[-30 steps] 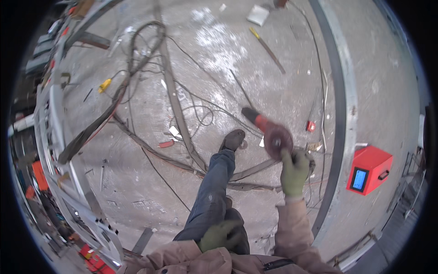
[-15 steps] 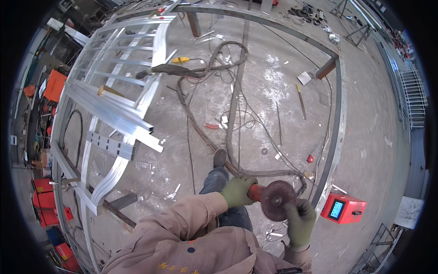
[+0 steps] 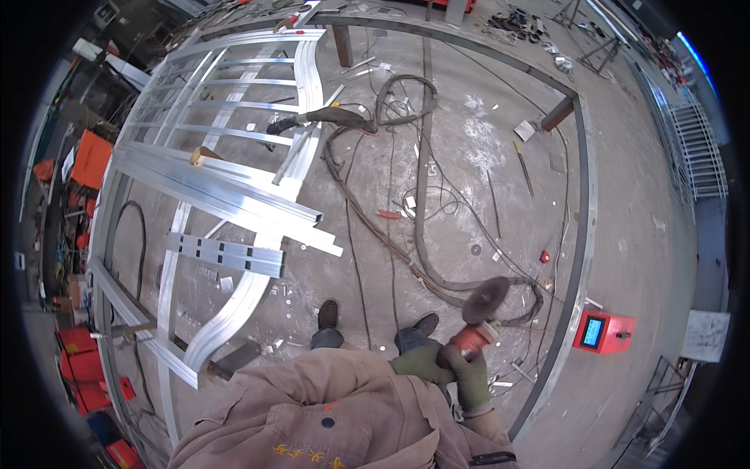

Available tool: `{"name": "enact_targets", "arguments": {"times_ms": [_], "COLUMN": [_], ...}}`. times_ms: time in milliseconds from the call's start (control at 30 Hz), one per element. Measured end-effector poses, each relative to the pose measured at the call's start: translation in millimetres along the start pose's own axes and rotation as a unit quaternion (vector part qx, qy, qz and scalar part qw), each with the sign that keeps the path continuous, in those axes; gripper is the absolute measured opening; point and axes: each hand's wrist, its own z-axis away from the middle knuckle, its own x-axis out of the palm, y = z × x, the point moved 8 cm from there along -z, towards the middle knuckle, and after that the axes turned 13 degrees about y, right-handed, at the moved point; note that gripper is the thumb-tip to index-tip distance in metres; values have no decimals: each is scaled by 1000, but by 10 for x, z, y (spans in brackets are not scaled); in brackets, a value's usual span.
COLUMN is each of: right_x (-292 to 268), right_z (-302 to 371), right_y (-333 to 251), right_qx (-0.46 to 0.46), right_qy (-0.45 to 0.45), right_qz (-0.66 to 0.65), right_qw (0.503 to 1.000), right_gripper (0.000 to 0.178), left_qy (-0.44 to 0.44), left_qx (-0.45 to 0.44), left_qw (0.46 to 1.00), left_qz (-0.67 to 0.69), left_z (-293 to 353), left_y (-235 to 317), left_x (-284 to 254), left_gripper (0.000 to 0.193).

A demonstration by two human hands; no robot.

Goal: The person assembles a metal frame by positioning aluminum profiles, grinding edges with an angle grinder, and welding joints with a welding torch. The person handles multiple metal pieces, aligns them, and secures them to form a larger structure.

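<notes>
A red angle grinder [image 3: 473, 341] with a large dark disc [image 3: 485, 300] is held low in front of my body, disc pointing away from me. My left hand [image 3: 422, 364], in a green glove, is closed about the rear of its body; its fingers are partly hidden. My right hand [image 3: 471, 384], gloved alike, is wrapped round the grinder from the right, close to the left hand. The disc hangs in the air above dark cables [image 3: 437, 291] on the floor. My two shoes [image 3: 328, 314] stand just left of the grinder.
A silvery metal frame with bars [image 3: 306, 74] and stacked profiles [image 3: 219, 192] lies to the left. A large steel frame [image 3: 579, 203] surrounds the work area. Outside its right edge sits a red box with a screen [image 3: 604, 332]. Cables and scraps litter the floor.
My right hand has left the disc and moved down to the grinder's body. The grinder has turned so its disc points away, and my view has shifted.
</notes>
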Motion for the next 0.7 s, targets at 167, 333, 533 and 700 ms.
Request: {"name": "enact_targets", "arguments": {"times_ms": [167, 333, 533, 700], "right_x": [547, -424, -978, -136], "right_z": [758, 1321, 2330, 2090], "right_y": [260, 799, 1363, 1591], "right_qx": [-32, -181, -97, -30], "right_qy": [117, 341, 391, 258], "right_qz": [-211, 13, 306, 52], "right_qw": [970, 922, 862, 964], "right_gripper": [44, 70, 99, 69], "left_qy": [24, 29, -109, -74], "left_qx": [175, 252, 147, 129], "left_qw": [963, 936, 956, 961], "left_qz": [-206, -244, -228, -234], "left_z": [816, 1429, 1806, 1982], "left_y": [148, 202, -110, -374], "left_x": [-438, -895, -1175, -1233], "left_gripper": [67, 75, 68, 73]}}
